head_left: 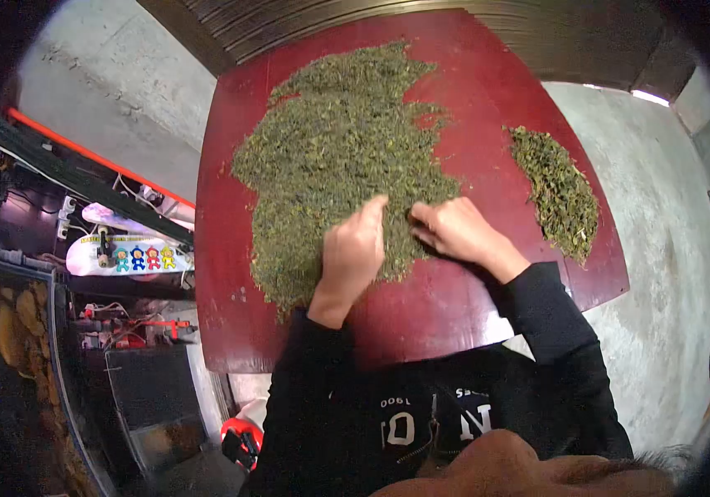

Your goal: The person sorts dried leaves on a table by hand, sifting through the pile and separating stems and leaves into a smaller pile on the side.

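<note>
A wide, thin layer of dried green leaves, which look like tea leaves [330,149], covers much of a dark red table [496,83]. Over the near part of this layer is my left hand [355,253], slightly blurred, its fingers stretched forward and nothing visible in them. To its right, my right hand [454,232] has its fingers curled and pinched together at the leaves. What sits between those fingertips is too small to make out. Apart from the main layer, a smaller pile of darker, coarser leaves [558,195] lies near the table's right edge.
Left of the table, a shelf holds a skateboard deck [131,255] with colourful figures. A glass tank [19,331] with brown contents stands at far left. A red and black object [241,443] is below the table's near left corner. Corrugated metal panels [313,25] border the far side.
</note>
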Demonstrator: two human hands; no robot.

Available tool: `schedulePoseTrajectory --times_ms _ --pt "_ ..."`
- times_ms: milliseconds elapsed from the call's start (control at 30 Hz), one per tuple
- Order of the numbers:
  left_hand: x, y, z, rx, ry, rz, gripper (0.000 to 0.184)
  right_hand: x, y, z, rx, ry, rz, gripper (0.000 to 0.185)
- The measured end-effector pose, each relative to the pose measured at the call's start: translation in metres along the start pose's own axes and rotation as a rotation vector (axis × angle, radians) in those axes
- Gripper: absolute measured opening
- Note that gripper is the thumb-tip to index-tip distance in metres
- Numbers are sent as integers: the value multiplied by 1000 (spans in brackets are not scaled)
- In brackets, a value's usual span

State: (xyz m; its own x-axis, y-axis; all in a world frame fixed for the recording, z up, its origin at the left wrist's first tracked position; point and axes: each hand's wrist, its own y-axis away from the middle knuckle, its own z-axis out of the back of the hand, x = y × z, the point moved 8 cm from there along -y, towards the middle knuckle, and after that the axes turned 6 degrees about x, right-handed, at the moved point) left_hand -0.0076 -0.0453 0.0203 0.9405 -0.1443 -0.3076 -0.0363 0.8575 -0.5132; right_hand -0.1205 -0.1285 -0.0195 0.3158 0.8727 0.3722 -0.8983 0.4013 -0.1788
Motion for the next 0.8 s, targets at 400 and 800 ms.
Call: schedulePoseTrajectory --times_ms 400,800 --pt "7 -3 4 124 50 38 12 -28 1 10 -92 -217 -97 12" --pt "2 13 -6 464 -128 114 11 -29 3 13 -92 -212 -146 8"
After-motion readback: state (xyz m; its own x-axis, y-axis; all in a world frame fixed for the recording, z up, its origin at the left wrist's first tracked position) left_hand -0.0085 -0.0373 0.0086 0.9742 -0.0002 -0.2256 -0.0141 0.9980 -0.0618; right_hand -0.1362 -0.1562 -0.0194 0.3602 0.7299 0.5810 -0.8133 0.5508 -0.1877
